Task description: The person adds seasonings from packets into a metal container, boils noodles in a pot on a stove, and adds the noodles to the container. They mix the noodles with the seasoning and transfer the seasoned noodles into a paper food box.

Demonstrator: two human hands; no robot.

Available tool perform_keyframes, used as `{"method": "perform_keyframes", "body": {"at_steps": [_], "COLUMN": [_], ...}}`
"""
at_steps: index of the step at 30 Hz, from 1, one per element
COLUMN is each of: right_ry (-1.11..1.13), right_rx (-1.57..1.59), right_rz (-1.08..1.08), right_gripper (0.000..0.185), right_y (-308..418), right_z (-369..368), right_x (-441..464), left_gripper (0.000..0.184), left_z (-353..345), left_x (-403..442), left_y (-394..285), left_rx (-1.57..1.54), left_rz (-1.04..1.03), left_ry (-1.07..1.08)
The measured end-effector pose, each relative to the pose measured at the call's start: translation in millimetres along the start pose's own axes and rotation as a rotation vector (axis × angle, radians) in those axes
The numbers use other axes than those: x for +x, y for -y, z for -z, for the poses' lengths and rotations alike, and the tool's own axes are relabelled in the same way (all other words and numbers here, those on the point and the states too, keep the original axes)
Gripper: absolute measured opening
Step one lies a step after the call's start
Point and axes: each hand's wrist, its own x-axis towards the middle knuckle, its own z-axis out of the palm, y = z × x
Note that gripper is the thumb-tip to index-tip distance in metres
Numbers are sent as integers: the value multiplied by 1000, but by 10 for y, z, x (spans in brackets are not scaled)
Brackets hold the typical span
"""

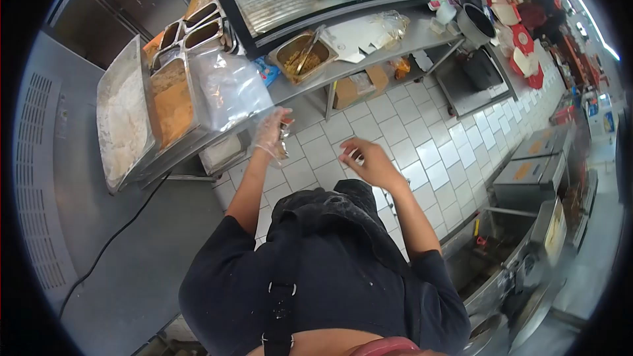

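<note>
Near the front edge of the steel counter, my left hand (269,133) wears a clear plastic glove. Its fingers are closed round a small shiny, foil-like item (283,140) with a reddish part at the top; exactly what it is cannot be made out. My right hand (366,161) is bare and held over the tiled floor, its fingers curled but apart, with nothing seen in them. Just beyond my left hand, a clear plastic sheet or bag (234,89) lies on the counter. A steel pan (303,57) of yellowish food with tongs stands further along.
At the left are trays of white powder (125,115) and orange powder (173,105). A glass display case (283,0) stands behind the counter. A cardboard box (359,89) sits below it. Fryer-like equipment (494,250) is at the right, a black cart (475,82) at the back right.
</note>
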Motion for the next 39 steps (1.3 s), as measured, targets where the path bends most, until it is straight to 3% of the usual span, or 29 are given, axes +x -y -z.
{"method": "perform_keyframes", "body": {"at_steps": [3, 4, 5, 8, 10, 11, 13, 15, 17, 18, 20, 21, 23, 24, 25, 27, 28, 29, 31, 33, 34, 35, 37, 39], "right_ry": [-115, -84, -60, -44, -91, -146, -108, -81, 221, 257, 411, 360, 324, 296, 262, 181, 161, 161, 123, 130, 87, 129, 176, 161], "right_rx": [-175, -210, -244, -469, -622, -725, -865, -1001, -1049, -1038, -933, -918, -907, -980, -1045, -1028, -1002, -973, -950, -901, -797, -759, -749, -641], "right_rz": [159, 172, 194, 359, 495, 577, 610, 656, 539, 586, 424, 420, 415, 281, 140, 150, 167, 227, 235, 303, 243, 237, 177, 196], "right_gripper": [31, 33, 36, 44, 51, 55, 57, 60, 55, 43, 35, 35, 35, 29, 23, 10, 7, 12, 8, 9, 11, 12, 16, 14], "right_y": [-420, -457, -461, -663, -757, -810, -1062, -1153, -1189, -1164, -942, -784, -619, -577, -562, -903, -893, -977, -797, -920, -1022, -1043, -1199, -1315], "right_z": [531, 675, 805, 892, 815, 770, 661, 556, 578, 635, 755, 881, 952, 948, 942, 597, 508, 436, 386, 415, 404, 493, 506, 648], "right_x": [763, 1019, 1332, 2210, 2813, 3073, 3594, 3853, 4003, 3977, 3768, 3636, 3423, 3364, 3373, 3417, 3434, 3465, 3527, 3590, 3636, 3635, 3597, 3488], "left_gripper": [64, 78, 78, 66, 45, 45, 27, 27, 27, 26, 33, 33, 46, 55, 55, 57, 45, 45, 32, 25, 26, 33, 43, 43], "left_z": [-7, -186, -257, -390, -526, -588, -652, -595, -490, -508, -574, -545, -505, -546, -528, -575, -556, -533, -460, -454, -553, -422, -799, -844], "left_x": [696, 581, 673, 943, 1132, 1159, 1166, 1227, 1331, 1334, 1340, 1388, 1501, 1529, 1588, 1671, 1742, 1801, 1827, 1803, 1766, 1886, 1701, 1670], "left_y": [-45, -468, -487, -544, -426, -452, -527, -412, -353, -362, -459, -465, -465, -543, -547, -496, -356, -258, -156, -137, -271, -45, -670, -578], "left_rx": [95, 258, 254, 292, 119, 113, 31, 62, 102, 123, 124, 115, 452, 656, 655, 726, 943, 944, 1185, 1197, 1095, 1021, 715, 686], "left_rz": [116, 174, 187, 278, 125, 139, 110, 91, 63, 40, -13, 0, 48, 43, 43, 303, 238, 221, 37, -49, -56, -6, 232, 208], "left_ry": [-8, -56, -86, -170, -192, -197, -198, -196, -179, -196, -233, -236, -214, -259, -254, -237, -159, -140, 107, 22, -123, -118, -273, -320]}}
